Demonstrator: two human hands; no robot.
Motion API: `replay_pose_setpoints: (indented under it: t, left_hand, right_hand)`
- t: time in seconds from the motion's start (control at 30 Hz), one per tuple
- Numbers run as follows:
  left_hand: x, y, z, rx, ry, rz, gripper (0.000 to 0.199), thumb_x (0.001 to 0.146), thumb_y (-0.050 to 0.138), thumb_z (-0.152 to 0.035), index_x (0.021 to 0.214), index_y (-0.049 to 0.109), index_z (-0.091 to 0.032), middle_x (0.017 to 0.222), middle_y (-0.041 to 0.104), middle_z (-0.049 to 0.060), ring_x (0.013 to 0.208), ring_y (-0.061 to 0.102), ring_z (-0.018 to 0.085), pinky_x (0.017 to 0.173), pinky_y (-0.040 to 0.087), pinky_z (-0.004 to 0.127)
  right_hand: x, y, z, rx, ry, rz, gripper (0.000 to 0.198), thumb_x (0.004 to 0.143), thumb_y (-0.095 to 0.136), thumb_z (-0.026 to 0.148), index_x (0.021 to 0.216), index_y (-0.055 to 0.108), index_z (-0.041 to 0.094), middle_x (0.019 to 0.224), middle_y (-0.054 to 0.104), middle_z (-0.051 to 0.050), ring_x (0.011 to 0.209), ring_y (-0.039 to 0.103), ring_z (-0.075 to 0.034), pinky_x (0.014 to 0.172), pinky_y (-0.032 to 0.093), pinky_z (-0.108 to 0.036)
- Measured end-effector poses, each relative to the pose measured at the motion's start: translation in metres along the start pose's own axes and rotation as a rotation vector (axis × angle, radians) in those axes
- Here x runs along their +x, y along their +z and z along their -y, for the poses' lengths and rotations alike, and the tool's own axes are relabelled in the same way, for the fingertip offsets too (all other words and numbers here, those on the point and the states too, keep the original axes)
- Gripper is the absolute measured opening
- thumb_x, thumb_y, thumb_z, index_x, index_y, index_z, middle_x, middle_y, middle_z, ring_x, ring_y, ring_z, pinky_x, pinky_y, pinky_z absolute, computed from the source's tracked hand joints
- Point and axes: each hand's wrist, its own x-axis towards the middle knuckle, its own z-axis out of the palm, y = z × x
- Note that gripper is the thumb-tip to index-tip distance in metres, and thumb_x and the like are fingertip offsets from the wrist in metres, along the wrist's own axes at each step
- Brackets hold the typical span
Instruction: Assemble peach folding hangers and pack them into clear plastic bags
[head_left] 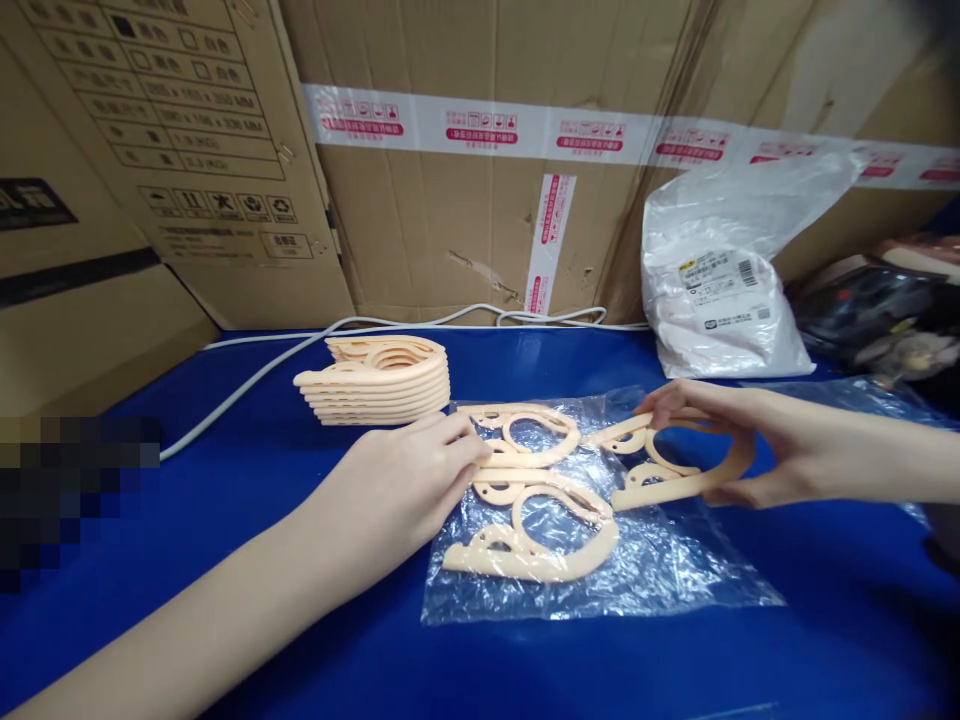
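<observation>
My right hand (pixel 731 440) is closed round the curved end of a cream folding travel hanger (pixel 667 490), folded up, over the right part of a clear plastic bag (pixel 660 560). Two more folded hangers lie side by side at the bag, an upper one (pixel 544 460) and a lower one (pixel 577 570); shine over them suggests film on top. My left hand (pixel 420 475) has its fingers bunched at the bag's upper left edge, against the left tips of these hangers. What its fingertips pinch is partly hidden. Just beyond it sits a neat stack of folded hangers (pixel 375 390).
Cardboard boxes (pixel 450 220) wall off the back and left of the blue table (pixel 300 650). A white cable (pixel 255 385) runs along their foot. A white labelled plastic bag (pixel 720 300) stands at back right, beside dark wrapped items (pixel 870 310).
</observation>
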Motion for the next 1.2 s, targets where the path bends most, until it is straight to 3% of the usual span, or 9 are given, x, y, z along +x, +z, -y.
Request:
replay_pose_setpoints:
  t: [0.23, 0.37, 0.5, 0.63, 0.8, 0.97, 1.1, 1.2]
  left_hand:
    - [0.0, 0.0, 0.001, 0.01, 0.011, 0.002, 0.028, 0.099, 0.04, -0.022, 0.103, 0.068, -0.02, 0.093, 0.064, 0.003, 0.08, 0.062, 0.018, 0.058, 0.041, 0.026]
    - [0.0, 0.0, 0.0, 0.004, -0.002, 0.023, 0.028, 0.098, 0.04, -0.021, 0.104, 0.067, -0.02, 0.093, 0.064, 0.003, 0.081, 0.063, 0.019, 0.06, 0.043, 0.027]
    - [0.0, -0.002, 0.0, -0.018, -0.024, 0.036, 0.027, 0.099, 0.04, -0.022, 0.1, 0.068, -0.02, 0.094, 0.066, 0.003, 0.082, 0.065, 0.019, 0.062, 0.044, 0.027]
    - [0.0, -0.01, -0.001, -0.028, -0.093, 0.036, 0.023, 0.096, 0.043, -0.022, 0.097, 0.066, -0.021, 0.093, 0.069, 0.002, 0.08, 0.066, 0.02, 0.061, 0.042, 0.027]
    - [-0.004, -0.016, 0.0, 0.057, -0.235, 0.06, 0.018, 0.089, 0.05, -0.024, 0.075, 0.061, -0.021, 0.067, 0.067, -0.001, 0.054, 0.058, 0.016, 0.046, 0.029, 0.025]
    - [-0.006, -0.012, 0.003, 0.083, -0.257, 0.081, 0.021, 0.088, 0.048, -0.025, 0.069, 0.057, -0.021, 0.061, 0.064, -0.001, 0.046, 0.053, 0.015, 0.044, 0.023, 0.025]
    - [-0.006, -0.01, 0.003, 0.068, -0.284, 0.097, 0.018, 0.087, 0.048, -0.026, 0.074, 0.06, -0.022, 0.063, 0.065, 0.0, 0.05, 0.056, 0.017, 0.046, 0.025, 0.025]
    - [-0.005, -0.013, 0.002, 0.061, -0.304, 0.108, 0.019, 0.088, 0.048, -0.026, 0.074, 0.06, -0.023, 0.063, 0.065, 0.001, 0.052, 0.058, 0.019, 0.047, 0.027, 0.025]
  right_hand:
    - [-0.002, -0.004, 0.001, -0.132, -0.113, -0.223, 0.046, 0.081, 0.071, 0.035, 0.124, 0.055, 0.031, 0.137, 0.057, -0.008, 0.114, 0.064, -0.029, 0.074, 0.06, -0.02]
    - [0.005, 0.002, 0.006, -0.082, -0.11, -0.156, 0.044, 0.083, 0.069, 0.037, 0.122, 0.054, 0.027, 0.139, 0.055, -0.009, 0.128, 0.053, -0.03, 0.076, 0.06, -0.02]
    - [0.019, 0.022, 0.016, -0.041, -0.134, -0.056, 0.05, 0.085, 0.066, 0.042, 0.128, 0.048, 0.023, 0.137, 0.054, -0.01, 0.119, 0.059, -0.027, 0.079, 0.061, -0.027]
    - [0.03, 0.038, 0.016, -0.284, -0.182, -0.211, 0.059, 0.08, 0.068, 0.051, 0.127, 0.049, 0.022, 0.131, 0.059, -0.011, 0.114, 0.062, -0.029, 0.086, 0.058, -0.04]
    - [0.028, 0.03, 0.003, -0.494, -0.185, -0.276, 0.086, 0.075, 0.07, 0.058, 0.147, 0.036, 0.025, 0.134, 0.057, -0.014, 0.112, 0.062, -0.033, 0.087, 0.055, -0.046]
    - [0.026, 0.024, 0.0, -0.389, -0.202, -0.208, 0.085, 0.079, 0.07, 0.051, 0.15, 0.031, 0.026, 0.118, 0.065, -0.01, 0.096, 0.066, -0.025, 0.078, 0.057, -0.037]
    - [0.038, 0.037, 0.006, -0.27, -0.253, -0.284, 0.076, 0.084, 0.067, 0.048, 0.147, 0.033, 0.024, 0.119, 0.064, -0.01, 0.099, 0.064, -0.022, 0.085, 0.054, -0.038]
    - [0.047, 0.047, 0.005, -0.178, -0.276, -0.325, 0.07, 0.084, 0.067, 0.046, 0.143, 0.037, 0.024, 0.119, 0.064, -0.01, 0.092, 0.063, -0.02, 0.075, 0.054, -0.035]
